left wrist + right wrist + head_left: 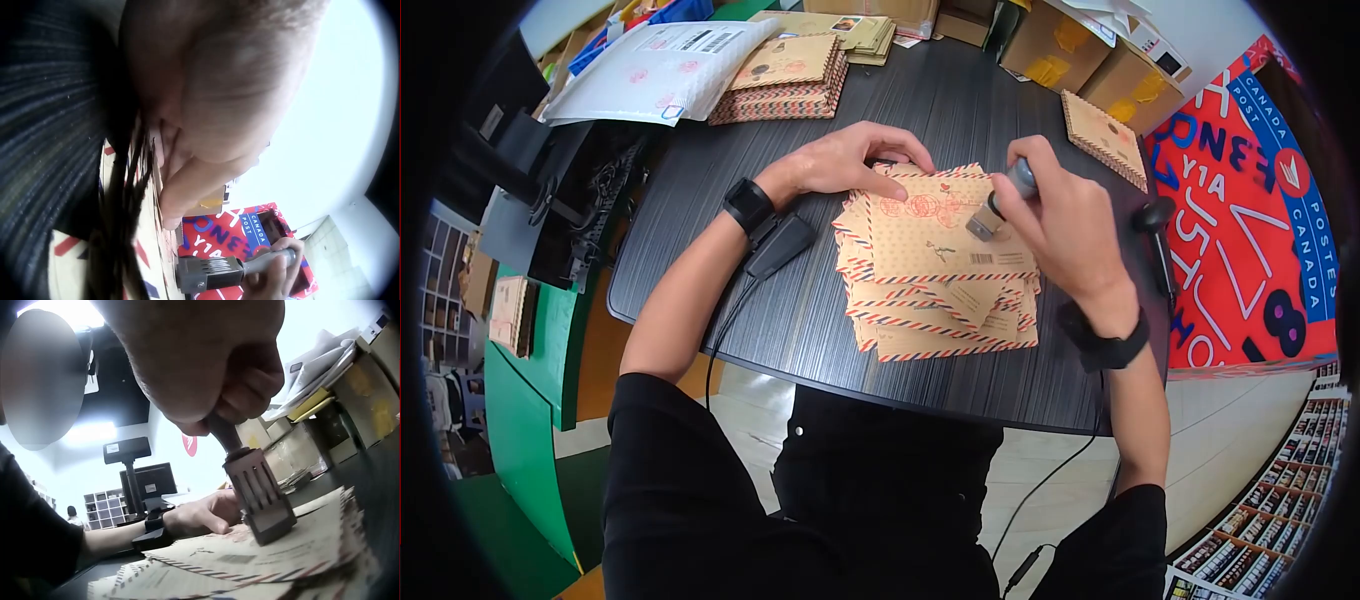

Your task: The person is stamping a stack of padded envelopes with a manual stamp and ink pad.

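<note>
A messy pile of brown kraft envelopes (pixel 955 347) with red-and-blue striped edges lies on the dark table. The top envelope (pixel 910 248) bears red postmarks, a small drawing and a barcode. My left hand (pixel 840 163) rests at its upper left corner, thumb on the paper near the red marks. In my right hand (pixel 1072 222) I grip the handle of a hand stamp (pixel 983 222). Its slotted metal head (pixel 262 497) stands on the top envelope, slightly tilted in the right wrist view. The left wrist view shows the head (pixel 209 275) right at the paper.
At the back left a neat envelope stack (pixel 785 75) stands beside a white bubble mailer (pixel 665 65). Another envelope stack (pixel 1105 138) lies at the right, by cardboard boxes (pixel 1135 88). A black device (pixel 1155 240) sits by the right edge, near a red Canada Post box (pixel 1230 215).
</note>
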A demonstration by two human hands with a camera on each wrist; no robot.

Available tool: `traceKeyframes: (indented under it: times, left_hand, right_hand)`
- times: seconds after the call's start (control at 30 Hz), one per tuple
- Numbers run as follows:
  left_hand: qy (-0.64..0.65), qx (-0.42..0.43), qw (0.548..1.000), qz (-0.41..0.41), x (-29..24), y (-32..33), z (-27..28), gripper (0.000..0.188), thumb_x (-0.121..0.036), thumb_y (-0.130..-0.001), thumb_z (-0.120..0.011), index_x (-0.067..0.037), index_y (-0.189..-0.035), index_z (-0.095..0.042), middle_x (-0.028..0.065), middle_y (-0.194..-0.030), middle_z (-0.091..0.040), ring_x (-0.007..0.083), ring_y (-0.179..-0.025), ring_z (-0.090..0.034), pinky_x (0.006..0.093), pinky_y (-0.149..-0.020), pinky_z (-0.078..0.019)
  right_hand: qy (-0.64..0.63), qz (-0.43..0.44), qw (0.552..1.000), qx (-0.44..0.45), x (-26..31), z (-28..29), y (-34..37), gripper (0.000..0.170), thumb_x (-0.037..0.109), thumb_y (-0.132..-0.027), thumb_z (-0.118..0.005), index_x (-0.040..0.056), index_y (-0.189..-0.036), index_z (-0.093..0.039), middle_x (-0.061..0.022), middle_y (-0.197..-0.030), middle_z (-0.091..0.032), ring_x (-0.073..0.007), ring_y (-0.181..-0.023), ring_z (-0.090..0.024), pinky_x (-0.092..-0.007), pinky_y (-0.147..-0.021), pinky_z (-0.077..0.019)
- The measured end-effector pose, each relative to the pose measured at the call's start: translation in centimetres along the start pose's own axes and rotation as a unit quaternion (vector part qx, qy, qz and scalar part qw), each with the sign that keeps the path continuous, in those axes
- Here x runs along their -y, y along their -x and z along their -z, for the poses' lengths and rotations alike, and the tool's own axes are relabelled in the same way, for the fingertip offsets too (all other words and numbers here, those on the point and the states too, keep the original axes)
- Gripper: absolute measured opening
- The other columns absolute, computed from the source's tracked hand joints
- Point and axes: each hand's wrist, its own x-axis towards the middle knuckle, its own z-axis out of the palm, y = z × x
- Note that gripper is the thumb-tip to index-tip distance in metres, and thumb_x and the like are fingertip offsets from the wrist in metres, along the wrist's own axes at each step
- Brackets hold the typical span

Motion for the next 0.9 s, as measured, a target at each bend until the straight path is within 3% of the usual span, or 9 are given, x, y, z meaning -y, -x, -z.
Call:
traceKeyframes:
  times: [0.1, 0.2, 0.27, 0.3, 0.4, 0.57, 0.7, 0.8, 0.9]
  left_hand:
    - [0.002, 0.005, 1.0, 0.002, 0.2, 0.1, -0.1, 0.038, -0.008, -0.078, -0.075, -0.001, -0.113, -0.062, 0.0064, -0.113, -0.063, 0.0141, -0.109, -0.056, 0.0293, -0.101, -0.0407]
    - [-0.001, 0.0, 1.0, -0.001, 0.4, 0.1, -0.1, 0.037, -0.008, -0.079, -0.075, -0.001, -0.113, -0.062, 0.0064, -0.113, -0.063, 0.0141, -0.109, -0.056, 0.0294, -0.101, -0.0407]
    - [-0.02, -0.006, 1.0, -0.006, 0.6, 0.1, -0.1, 0.034, -0.008, -0.078, -0.074, -0.002, -0.111, -0.063, 0.0042, -0.11, -0.064, 0.012, -0.105, -0.057, 0.0274, -0.098, -0.0422]
    - [-0.031, -0.008, 0.999, -0.008, 0.6, 0.1, -0.1, 0.033, -0.007, -0.078, -0.073, -0.003, -0.11, -0.064, 0.0031, -0.109, -0.064, 0.011, -0.103, -0.057, 0.0264, -0.096, -0.043]
    - [-0.025, -0.008, 1.0, -0.006, 0.5, 0.0, -0.2, 0.033, -0.007, -0.078, -0.073, -0.003, -0.11, -0.064, 0.0032, -0.109, -0.064, 0.0108, -0.103, -0.057, 0.0262, -0.096, -0.0431]
    - [0.004, 0.009, 1.0, 0.006, 0.5, -0.1, -0.1, 0.034, -0.005, -0.079, -0.073, -0.001, -0.111, -0.062, 0.0075, -0.116, -0.061, 0.015, -0.111, -0.056, 0.0289, -0.101, -0.0411]
    - [0.011, 0.008, 1.0, 0.028, 0.3, 0.0, -0.2, 0.033, -0.004, -0.08, -0.072, -0.001, -0.111, -0.062, 0.0076, -0.118, -0.061, 0.016, -0.112, -0.055, 0.0293, -0.1, -0.0412]
    - [0.008, 0.011, 1.0, 0.024, 0.1, -0.2, -0.2, 0.032, -0.004, -0.08, -0.072, -0.002, -0.111, -0.062, 0.008, -0.118, -0.061, 0.0168, -0.113, -0.055, 0.0299, -0.1, -0.041]
    - [-0.004, 0.01, 1.0, 0.007, 0.3, -0.1, -0.4, 0.032, -0.005, -0.08, -0.072, -0.002, -0.111, -0.063, 0.0069, -0.116, -0.062, 0.0151, -0.11, -0.056, 0.0286, -0.097, -0.0423]
  right_hand:
    - [0.055, -0.017, 0.997, 0.047, -1.2, 1.9, 0.3, 0.016, 0.018, -0.092, -0.059, 0.0059, -0.098, -0.05, -0.0065, -0.064, -0.058, -0.0148, -0.052, -0.057, -0.0278, -0.048, -0.0409]
    - [-0.067, -0.117, 0.99, -0.028, -5.5, 3.0, 1.2, 0.018, 0.023, -0.094, -0.059, 0.0073, -0.1, -0.052, -0.0054, -0.07, -0.062, -0.0126, -0.053, -0.055, -0.0258, -0.049, -0.0403]
    - [-0.293, -0.311, 0.898, -0.107, -9.7, 4.1, 2.2, 0.021, 0.027, -0.096, -0.056, 0.0078, -0.103, -0.054, -0.0042, -0.075, -0.064, -0.0105, -0.055, -0.054, -0.0227, -0.052, -0.0409]
    - [-0.292, -0.311, 0.898, -0.108, -11.1, 4.4, 3.0, 0.021, 0.027, -0.096, -0.056, 0.0078, -0.103, -0.054, -0.0042, -0.075, -0.064, -0.0105, -0.055, -0.054, -0.0227, -0.052, -0.0409]
    - [-0.466, -0.422, 0.765, -0.138, -14.1, 5.0, 5.1, 0.024, 0.029, -0.097, -0.055, 0.0072, -0.104, -0.053, -0.0061, -0.082, -0.067, -0.0089, -0.065, -0.058, -0.0206, -0.058, -0.044]
    - [-0.393, -0.458, 0.779, -0.173, -15.2, 4.1, 7.2, 0.024, 0.029, -0.096, -0.055, 0.0067, -0.104, -0.051, -0.0075, -0.091, -0.068, -0.0093, -0.074, -0.06, -0.0204, -0.067, -0.0456]
    - [-0.304, -0.441, 0.833, -0.134, -16.8, 4.1, 7.9, 0.023, 0.026, -0.095, -0.058, 0.0056, -0.104, -0.05, -0.0094, -0.098, -0.069, -0.0094, -0.084, -0.06, -0.0221, -0.076, -0.045]
    - [-0.181, -0.386, 0.904, -0.042, -17.5, 3.8, 8.2, 0.022, 0.022, -0.092, -0.061, 0.0051, -0.101, -0.051, -0.0083, -0.099, -0.067, -0.0099, -0.088, -0.059, -0.0239, -0.081, -0.0442]
    - [-0.139, -0.345, 0.928, 0.0, -17.8, 3.5, 8.5, 0.022, 0.022, -0.091, -0.063, 0.0043, -0.101, -0.052, -0.0078, -0.1, -0.065, -0.0101, -0.09, -0.058, -0.0243, -0.082, -0.0439]
